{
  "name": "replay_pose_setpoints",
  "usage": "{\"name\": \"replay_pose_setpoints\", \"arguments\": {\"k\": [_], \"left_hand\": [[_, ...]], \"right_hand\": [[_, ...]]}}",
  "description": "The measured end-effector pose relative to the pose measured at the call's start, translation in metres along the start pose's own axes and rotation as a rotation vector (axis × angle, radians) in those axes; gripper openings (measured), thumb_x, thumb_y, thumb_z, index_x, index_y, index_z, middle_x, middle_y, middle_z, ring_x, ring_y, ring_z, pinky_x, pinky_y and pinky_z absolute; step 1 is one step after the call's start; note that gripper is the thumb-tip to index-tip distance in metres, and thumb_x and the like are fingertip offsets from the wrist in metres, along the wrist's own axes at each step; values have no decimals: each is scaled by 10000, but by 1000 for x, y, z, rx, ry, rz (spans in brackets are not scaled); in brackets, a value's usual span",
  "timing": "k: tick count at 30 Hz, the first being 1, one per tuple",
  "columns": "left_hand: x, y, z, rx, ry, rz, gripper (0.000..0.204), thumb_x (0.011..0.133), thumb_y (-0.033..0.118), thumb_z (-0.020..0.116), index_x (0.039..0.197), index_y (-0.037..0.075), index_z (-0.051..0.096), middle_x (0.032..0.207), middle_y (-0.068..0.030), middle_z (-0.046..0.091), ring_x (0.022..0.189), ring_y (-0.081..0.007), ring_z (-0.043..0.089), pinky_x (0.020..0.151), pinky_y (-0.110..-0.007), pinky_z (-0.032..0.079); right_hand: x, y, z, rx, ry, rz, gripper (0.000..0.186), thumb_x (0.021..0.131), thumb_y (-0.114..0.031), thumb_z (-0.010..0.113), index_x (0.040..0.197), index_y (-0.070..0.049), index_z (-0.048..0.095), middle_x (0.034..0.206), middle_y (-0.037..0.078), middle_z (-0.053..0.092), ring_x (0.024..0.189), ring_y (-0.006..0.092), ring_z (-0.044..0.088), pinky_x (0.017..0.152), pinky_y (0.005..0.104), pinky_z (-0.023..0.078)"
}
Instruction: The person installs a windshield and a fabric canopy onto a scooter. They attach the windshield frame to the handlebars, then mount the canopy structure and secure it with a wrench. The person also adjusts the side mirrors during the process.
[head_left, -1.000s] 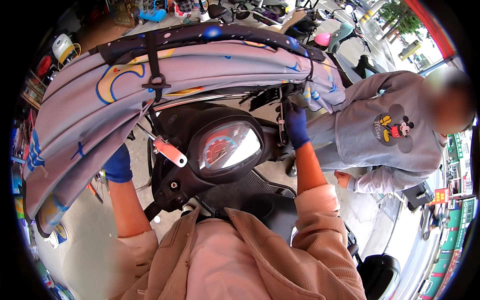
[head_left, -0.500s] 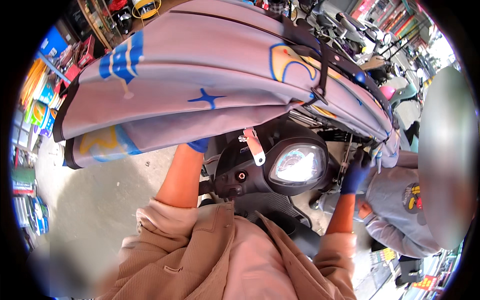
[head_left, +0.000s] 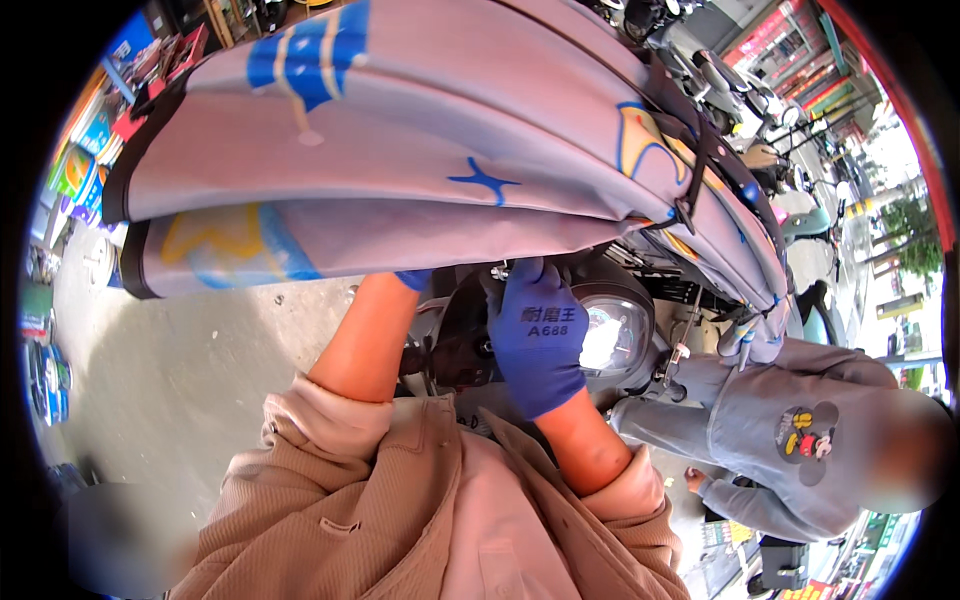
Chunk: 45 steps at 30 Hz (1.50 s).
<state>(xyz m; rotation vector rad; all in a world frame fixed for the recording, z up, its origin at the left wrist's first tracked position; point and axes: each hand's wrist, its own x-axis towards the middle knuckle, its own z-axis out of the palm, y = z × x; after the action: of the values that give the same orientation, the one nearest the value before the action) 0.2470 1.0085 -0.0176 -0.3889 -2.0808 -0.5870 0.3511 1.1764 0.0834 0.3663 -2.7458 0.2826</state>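
A large grey-pink cover (head_left: pixel 400 150) with blue and yellow prints drapes across the front of a dark scooter (head_left: pixel 462 350). My left hand (head_left: pixel 412 280), in a blue glove, reaches under the cover's lower edge; only the glove's cuff shows and its fingers are hidden. My right hand (head_left: pixel 540 335), also gloved in blue, is in front of the scooter's round-cornered dashboard (head_left: pixel 625 335), partly covering it. Its fingers are bent at a small metal bracket (head_left: pixel 502 270) just below the cover's edge. Most of that bracket is hidden behind the glove.
A person in a grey sweatshirt (head_left: pixel 770 420) stands close by on the right. Parked scooters (head_left: pixel 710 75) line up at the far right. Tubs and boxes (head_left: pixel 80 160) are stacked along the left, beside the concrete floor (head_left: pixel 200 370).
My right hand has moved left from the handlebar's right side to the metal bracket. The view has shifted, and the cover appears lower and farther right. My left hand stays under it.
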Motion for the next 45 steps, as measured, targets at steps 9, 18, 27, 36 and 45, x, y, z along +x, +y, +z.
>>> {"name": "replay_pose_setpoints", "arguments": {"k": [9,18,27,36,45], "left_hand": [[-2,2,3,-59,-12,-27,403,944,267,518,1286,57,485,1294,-136,509,1152,-272,499,977,-369,415],[6,8,6,-77,-16,-26,406,940,273,524,1283,58,490,1288,-136,514,1147,-272,502,974,-368,418],[2,4,1,-57,-22,-28,409,936,279,530,1279,59,495,1282,-135,519,1143,-271,506,972,-368,420],[-1,1,2,-62,-10,-36,412,932,286,536,1275,60,500,1275,-134,524,1138,-270,509,970,-367,423],[13,5,9,-85,-9,-34,415,929,292,542,1272,61,504,1269,-134,529,1134,-269,512,967,-367,425]], "right_hand": [[0,13,-12,458,22,-103,347,846,-251,666,981,27,510,723,209,585,637,396,582,562,458,460],[21,26,-20,1742,-756,616,172,904,-207,620,926,-57,540,604,38,514,404,113,408,375,244,299],[7,20,-1,1223,-467,315,175,873,-167,670,907,-60,536,602,4,487,501,52,408,441,235,321],[2,10,-5,534,-210,19,313,847,-170,634,1047,-6,457,823,203,617,771,412,622,673,488,475],[8,5,-12,550,-187,52,399,798,-199,678,1055,26,473,807,223,624,763,403,627,672,460,490]]}}
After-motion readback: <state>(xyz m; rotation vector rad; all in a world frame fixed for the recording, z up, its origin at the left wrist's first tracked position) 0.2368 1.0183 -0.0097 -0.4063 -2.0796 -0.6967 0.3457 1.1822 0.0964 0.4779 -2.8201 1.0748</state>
